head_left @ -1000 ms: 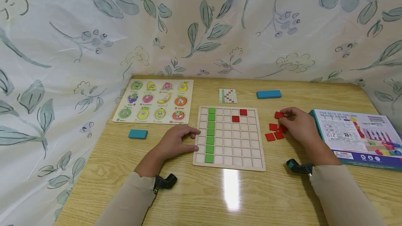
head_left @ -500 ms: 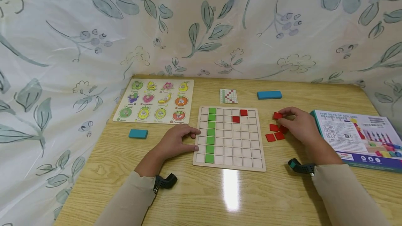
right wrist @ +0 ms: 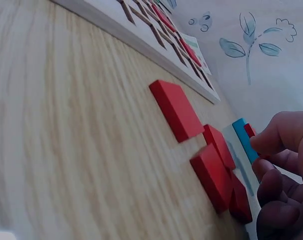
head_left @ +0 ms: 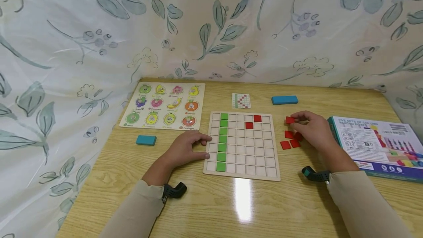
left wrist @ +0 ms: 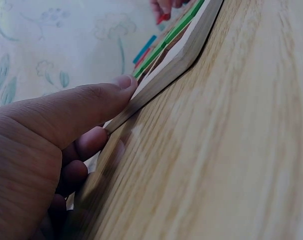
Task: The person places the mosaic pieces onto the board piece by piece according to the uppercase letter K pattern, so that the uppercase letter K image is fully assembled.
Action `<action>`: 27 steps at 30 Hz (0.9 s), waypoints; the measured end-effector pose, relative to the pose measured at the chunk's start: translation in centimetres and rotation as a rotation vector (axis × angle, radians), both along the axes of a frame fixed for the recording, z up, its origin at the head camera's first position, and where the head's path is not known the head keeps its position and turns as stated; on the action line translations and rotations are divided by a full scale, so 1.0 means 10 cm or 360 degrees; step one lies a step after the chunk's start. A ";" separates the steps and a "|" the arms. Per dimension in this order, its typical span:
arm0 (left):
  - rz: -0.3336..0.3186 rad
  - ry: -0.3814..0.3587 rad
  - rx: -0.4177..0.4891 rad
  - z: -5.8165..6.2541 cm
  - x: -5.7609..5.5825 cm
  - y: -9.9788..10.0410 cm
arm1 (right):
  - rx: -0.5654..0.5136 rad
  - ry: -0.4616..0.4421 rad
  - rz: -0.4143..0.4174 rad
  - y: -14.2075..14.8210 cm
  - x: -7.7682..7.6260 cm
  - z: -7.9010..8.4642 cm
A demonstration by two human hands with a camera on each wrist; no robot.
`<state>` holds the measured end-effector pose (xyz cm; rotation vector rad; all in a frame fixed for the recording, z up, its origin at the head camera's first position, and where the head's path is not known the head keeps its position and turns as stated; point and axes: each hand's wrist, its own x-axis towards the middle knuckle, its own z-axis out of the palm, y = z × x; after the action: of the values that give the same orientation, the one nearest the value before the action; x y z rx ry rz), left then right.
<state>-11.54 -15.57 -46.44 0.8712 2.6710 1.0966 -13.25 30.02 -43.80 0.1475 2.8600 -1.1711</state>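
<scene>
Between thumb and fingertips my right hand [head_left: 312,129] pinches a red square tile [head_left: 290,120], above several loose red tiles [head_left: 285,145] right of the wooden grid board [head_left: 241,159]. In the right wrist view the held tile [right wrist: 249,130] shows as a thin red edge at the fingertips. My left hand [head_left: 185,149] touches the board's left edge, thumb extended and set apart from the forefinger. The left wrist view has the thumb [left wrist: 111,92] against that edge. Green tiles [head_left: 222,139] fill the board's second column; two red tiles [head_left: 257,118] lie in its upper right cells.
Behind the board lies a small pattern card [head_left: 241,101], with a blue block [head_left: 284,100] to its right. A fruit puzzle board [head_left: 162,105] and another blue block [head_left: 146,140] are at left. A printed box [head_left: 376,146] is beside the right forearm.
My right hand has shifted slightly left with the red tile, opening a wider gap from the loose tiles. The left hand stays at the board's edge.
</scene>
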 end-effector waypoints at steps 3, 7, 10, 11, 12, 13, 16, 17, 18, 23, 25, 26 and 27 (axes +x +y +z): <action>0.0003 -0.0006 -0.0010 0.01 0.00 0.00 | -0.0029 -0.0007 0.0020 -0.03 0.00 0.02; 0.0002 -0.0007 -0.0017 0.02 0.00 0.01 | -0.0066 -0.0023 0.0042 -0.08 0.00 0.05; -0.0002 -0.0005 -0.0014 0.02 0.00 0.01 | -0.0072 -0.0038 0.0059 -0.11 0.00 0.06; -0.0002 -0.0004 -0.0015 0.02 0.00 0.00 | -0.0074 -0.0047 0.0065 -0.12 0.00 0.06; -0.0003 -0.0002 -0.0015 0.01 0.00 0.00 | -0.0079 -0.0056 0.0074 -0.13 0.00 0.06; -0.0004 0.0001 -0.0016 0.02 0.00 0.00 | -0.0085 -0.0064 0.0083 -0.14 0.00 0.06; -0.0001 0.0002 -0.0023 0.01 0.00 0.00 | -0.0110 -0.0074 0.0098 -0.19 -0.01 0.06; 0.0001 0.0002 -0.0026 0.01 0.00 0.00 | -0.0118 -0.0074 0.0103 -0.20 -0.01 0.06; 0.0002 -0.0001 -0.0029 0.01 0.00 0.00 | -0.0120 -0.0065 0.0108 -0.22 -0.01 0.06; 0.0010 -0.0020 -0.0043 0.01 0.00 0.01 | -0.0113 -0.0056 0.0119 -0.32 -0.02 0.08; 0.0013 -0.0027 -0.0045 0.02 0.00 0.01 | -0.0120 -0.0077 0.0131 -0.35 -0.03 0.09; 0.0014 -0.0029 -0.0046 0.02 0.00 0.01 | -0.0123 -0.0087 0.0141 -0.37 -0.03 0.10; 0.0015 -0.0031 -0.0047 0.03 0.00 0.01 | -0.0127 -0.0097 0.0151 -0.39 -0.03 0.10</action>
<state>-11.51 -15.47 -46.18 0.8393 2.6711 1.0588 -13.56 26.16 -42.79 0.0431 2.7305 -1.2373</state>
